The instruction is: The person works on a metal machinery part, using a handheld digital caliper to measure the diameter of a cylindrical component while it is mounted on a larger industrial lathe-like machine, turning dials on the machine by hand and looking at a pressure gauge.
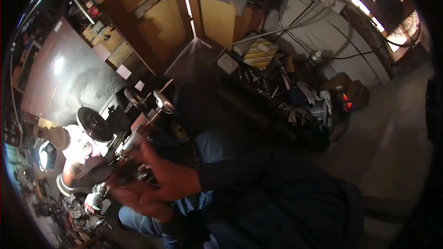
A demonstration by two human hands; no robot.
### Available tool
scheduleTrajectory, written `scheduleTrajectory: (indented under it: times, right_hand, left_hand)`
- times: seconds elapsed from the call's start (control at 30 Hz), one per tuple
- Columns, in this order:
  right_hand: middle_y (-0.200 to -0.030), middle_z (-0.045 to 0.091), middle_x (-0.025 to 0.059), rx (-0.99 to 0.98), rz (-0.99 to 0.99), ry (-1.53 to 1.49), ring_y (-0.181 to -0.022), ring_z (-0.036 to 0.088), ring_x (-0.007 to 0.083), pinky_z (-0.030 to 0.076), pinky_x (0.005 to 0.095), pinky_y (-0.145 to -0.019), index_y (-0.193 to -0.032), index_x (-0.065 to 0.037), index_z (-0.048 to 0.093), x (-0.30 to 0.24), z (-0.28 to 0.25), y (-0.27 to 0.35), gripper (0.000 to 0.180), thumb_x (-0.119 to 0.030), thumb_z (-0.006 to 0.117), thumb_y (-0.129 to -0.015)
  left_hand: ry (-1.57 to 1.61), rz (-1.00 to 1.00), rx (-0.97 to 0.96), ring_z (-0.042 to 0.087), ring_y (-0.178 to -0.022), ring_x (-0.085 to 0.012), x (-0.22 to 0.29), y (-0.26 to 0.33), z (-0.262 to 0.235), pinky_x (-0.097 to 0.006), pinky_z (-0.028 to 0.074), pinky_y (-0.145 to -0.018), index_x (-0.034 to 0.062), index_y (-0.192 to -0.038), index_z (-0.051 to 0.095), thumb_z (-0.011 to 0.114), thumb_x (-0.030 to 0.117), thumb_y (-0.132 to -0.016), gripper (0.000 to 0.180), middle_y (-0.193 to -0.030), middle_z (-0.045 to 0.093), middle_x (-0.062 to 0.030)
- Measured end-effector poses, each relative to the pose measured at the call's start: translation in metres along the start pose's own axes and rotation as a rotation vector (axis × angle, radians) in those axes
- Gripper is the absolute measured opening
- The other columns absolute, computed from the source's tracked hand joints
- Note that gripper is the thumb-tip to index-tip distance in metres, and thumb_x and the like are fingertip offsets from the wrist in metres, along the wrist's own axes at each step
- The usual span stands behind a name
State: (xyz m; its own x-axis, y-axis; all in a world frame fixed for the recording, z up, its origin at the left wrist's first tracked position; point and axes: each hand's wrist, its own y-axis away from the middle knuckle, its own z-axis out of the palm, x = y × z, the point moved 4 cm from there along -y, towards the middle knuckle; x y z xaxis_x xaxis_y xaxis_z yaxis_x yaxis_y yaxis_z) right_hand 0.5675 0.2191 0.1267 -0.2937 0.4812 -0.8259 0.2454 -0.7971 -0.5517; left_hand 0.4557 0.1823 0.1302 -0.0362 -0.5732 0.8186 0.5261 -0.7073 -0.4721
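My right hand [171, 176], in a dark sleeve, lies over a metal assembly [131, 142] with a shiny shaft that runs up to a small round handwheel [164, 102]. Its fingers curl around the lower end of the shaft. Just below it my left hand [137, 201] is cupped under the same dark, blurred part. Whether the left hand grips it is unclear. Both hands are over my lap, in blue jeans [210, 144].
A dark round disc [94, 123] and a bright lamp glare [78, 150] sit left of the hands. A cluttered low bench [277, 87] with tools, rags and a yellow striped box [260, 53] stands behind. Cables hang on the wall; a fan [387, 0] is at the top right, and grey concrete floor [392, 138] lies at the right.
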Motion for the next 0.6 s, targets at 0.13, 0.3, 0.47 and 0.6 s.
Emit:
scheduleTrajectory:
  times: [0.13,0.3,0.47,0.6]
  right_hand:
    - [-0.112,0.059,0.0151,0.339,0.313,-0.136,-0.101,0.058,0.0208,0.046,0.0346,-0.091,-0.147,0.001,0.014,0.011,-0.079,0.009,0.108,-0.024,0.085,-0.07]
    - [-0.1,0.058,0.0084,0.415,0.211,0.144,-0.087,0.058,0.0135,0.05,0.0297,-0.076,-0.146,-0.004,0.019,0.028,-0.154,0.057,0.094,-0.019,0.081,-0.076]
    - [-0.112,0.054,0.0116,1.142,0.426,0.13,-0.08,0.057,0.0153,0.05,0.0283,-0.054,-0.146,-0.008,0.021,0.037,-0.254,0.052,0.074,-0.024,0.067,-0.09]
    - [-0.145,0.033,0.0154,1.468,0.511,0.521,-0.122,0.047,0.0323,0.05,0.0529,-0.093,-0.149,-0.014,0.015,0.057,-0.373,0.102,0.085,-0.04,0.068,-0.088]
  left_hand:
    - [-0.453,-0.14,-0.685,0.054,-0.118,-0.0324,-0.011,0.031,0.031,-0.039,0.042,-0.1,-0.0096,-0.128,0.046,0.039,0.044,-0.099,0.061,-0.126,0.055,-0.0224]
    - [-0.445,-0.215,-1.253,0.059,-0.115,-0.035,-0.015,0.03,0.055,-0.036,0.046,-0.097,-0.006,-0.121,0.057,0.072,0.021,-0.081,0.05,-0.124,0.061,-0.0206]
    - [-0.707,-0.324,-0.736,0.063,-0.111,-0.0275,-0.008,-0.015,-0.044,-0.037,0.049,-0.095,-0.0048,-0.109,0.064,0.068,-0.01,-0.064,0.045,-0.115,0.067,-0.0179]
    - [-1.158,-0.083,-0.228,0.065,-0.099,-0.0226,0.029,-0.061,-0.147,-0.033,0.049,-0.091,-0.0036,-0.109,0.064,0.054,0.007,-0.094,0.021,-0.104,0.069,-0.0131]
